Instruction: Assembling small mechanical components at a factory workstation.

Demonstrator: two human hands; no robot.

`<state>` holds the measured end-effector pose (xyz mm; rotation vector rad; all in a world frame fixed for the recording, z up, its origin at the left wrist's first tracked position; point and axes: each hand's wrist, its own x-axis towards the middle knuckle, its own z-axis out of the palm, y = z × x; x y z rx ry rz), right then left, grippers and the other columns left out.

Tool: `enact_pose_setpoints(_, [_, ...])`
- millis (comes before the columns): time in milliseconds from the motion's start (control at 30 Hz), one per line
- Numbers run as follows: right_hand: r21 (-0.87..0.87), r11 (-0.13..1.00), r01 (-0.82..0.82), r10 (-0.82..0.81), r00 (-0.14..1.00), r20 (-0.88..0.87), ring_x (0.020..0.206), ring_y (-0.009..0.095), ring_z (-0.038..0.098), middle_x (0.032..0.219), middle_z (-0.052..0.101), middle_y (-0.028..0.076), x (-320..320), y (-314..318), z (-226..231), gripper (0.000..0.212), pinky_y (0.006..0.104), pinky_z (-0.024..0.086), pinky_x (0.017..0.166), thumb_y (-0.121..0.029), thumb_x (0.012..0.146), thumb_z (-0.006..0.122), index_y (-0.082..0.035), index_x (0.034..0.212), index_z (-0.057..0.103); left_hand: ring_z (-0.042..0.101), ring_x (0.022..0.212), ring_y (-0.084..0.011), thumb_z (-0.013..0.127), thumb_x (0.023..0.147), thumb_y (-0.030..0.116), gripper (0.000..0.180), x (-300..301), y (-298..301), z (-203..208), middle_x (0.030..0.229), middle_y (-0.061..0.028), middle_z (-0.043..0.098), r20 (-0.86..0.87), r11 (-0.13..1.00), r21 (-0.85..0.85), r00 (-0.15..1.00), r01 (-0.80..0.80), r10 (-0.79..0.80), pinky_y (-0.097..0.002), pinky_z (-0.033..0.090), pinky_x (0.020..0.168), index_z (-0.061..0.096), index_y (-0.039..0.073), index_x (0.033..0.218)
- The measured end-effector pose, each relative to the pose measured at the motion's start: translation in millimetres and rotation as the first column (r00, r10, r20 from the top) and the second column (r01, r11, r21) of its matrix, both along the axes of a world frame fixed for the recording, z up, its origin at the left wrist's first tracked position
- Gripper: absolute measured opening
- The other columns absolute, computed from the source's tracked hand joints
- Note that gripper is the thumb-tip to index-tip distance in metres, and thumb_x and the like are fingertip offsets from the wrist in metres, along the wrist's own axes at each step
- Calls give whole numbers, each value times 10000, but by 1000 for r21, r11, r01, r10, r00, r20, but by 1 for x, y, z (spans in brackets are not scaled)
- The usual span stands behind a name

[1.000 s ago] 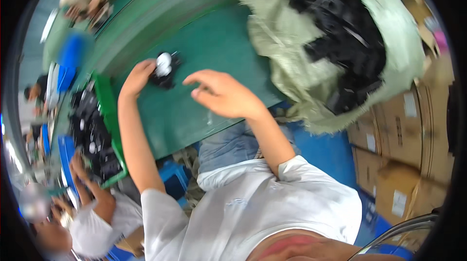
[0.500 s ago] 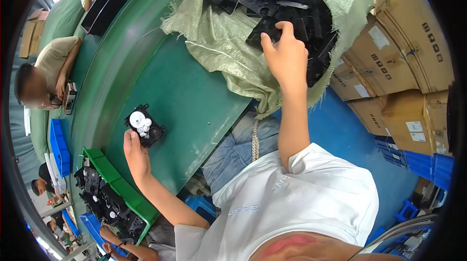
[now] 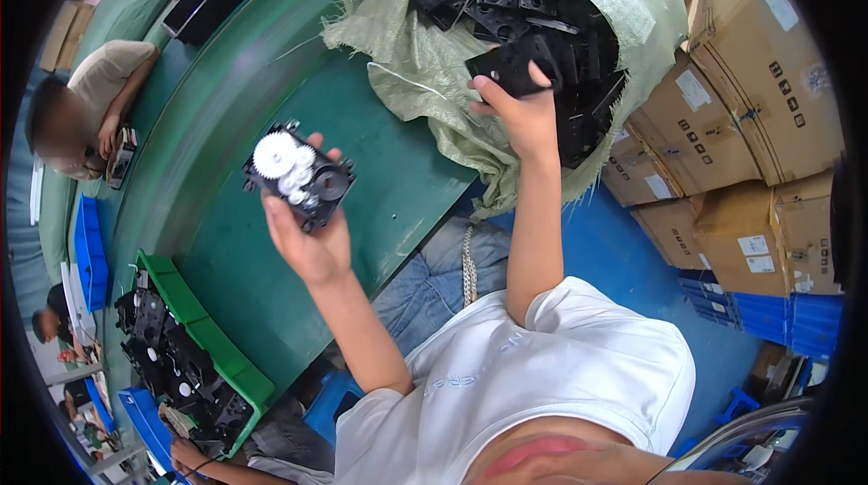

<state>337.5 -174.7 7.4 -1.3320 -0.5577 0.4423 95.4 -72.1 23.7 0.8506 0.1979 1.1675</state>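
Observation:
My left hand (image 3: 312, 236) grips a small black gear housing (image 3: 327, 183) with white gears (image 3: 280, 160) on its upper face, held above the green table (image 3: 380, 187). My right hand (image 3: 523, 114) is closed on a flat black plastic plate (image 3: 506, 69) at the mouth of a pale green woven sack (image 3: 429, 105). Its thumb lies on the near edge of the plate, and some fingers are hidden behind. More black plastic parts (image 3: 579, 33) fill the sack.
At the left stands a green bin (image 3: 194, 322) of black assemblies. Cardboard boxes (image 3: 750, 123) are stacked at the right on a blue floor (image 3: 606, 223). Across the table sits a co-worker (image 3: 113, 78); another person's hand (image 3: 185, 458) shows at the lower left.
My left hand has lifted the gear housing off the table and moved it right and up in the picture. My right hand has taken hold of a black plate in the sack.

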Motion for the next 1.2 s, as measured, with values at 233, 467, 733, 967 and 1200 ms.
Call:
enact_pose_setpoints(233, [521,691,-501,666,722,-188,1096,447,593,1326,479,244,-22,21,6,669,344,611,683,-157,852,627,-108,1433,300,563,1130,-335,462,991,424,608,36,-23,-1,1355,-217,490,322,979,-50,932,195,-169,-420,439,993,315,78,1468])
enact_pose_setpoints(467, [741,360,-567,927,311,-212,1194,436,509,1429,372,155,-53,36,8,694,527,543,851,-293,791,638,-134,1396,337,583,1066,-290,496,984,402,584,35,-37,-1,1285,-185,530,191,995,-68,978,-70,82,-392,451,953,349,53,1428])
enact_pose_setpoints(733, [602,548,-581,810,548,-209,1308,486,383,1525,231,209,-80,40,11,701,617,357,1047,-419,743,637,-134,1330,381,581,991,-225,536,968,355,475,27,-41,3,1119,-134,558,-96,960,61,956,-273,278,-362,448,913,410,23,1284])
enact_pose_setpoints(967, [647,425,-633,766,633,116,1340,421,332,1506,242,180,-96,54,10,466,542,362,1039,-354,734,628,-153,1095,412,524,944,-164,605,913,295,393,32,-48,16,1066,-103,523,-166,939,116,926,-323,339,-302,408,874,399,56,1147])
enact_pose_setpoints(1200, [642,470,-606,628,740,240,1359,377,281,1494,239,163,-105,53,15,369,503,299,1078,-281,717,602,-140,992,400,461,864,-112,664,872,241,404,24,-50,18,1019,-75,490,-302,951,172,905,-257,299,-248,390,803,385,68,1106])
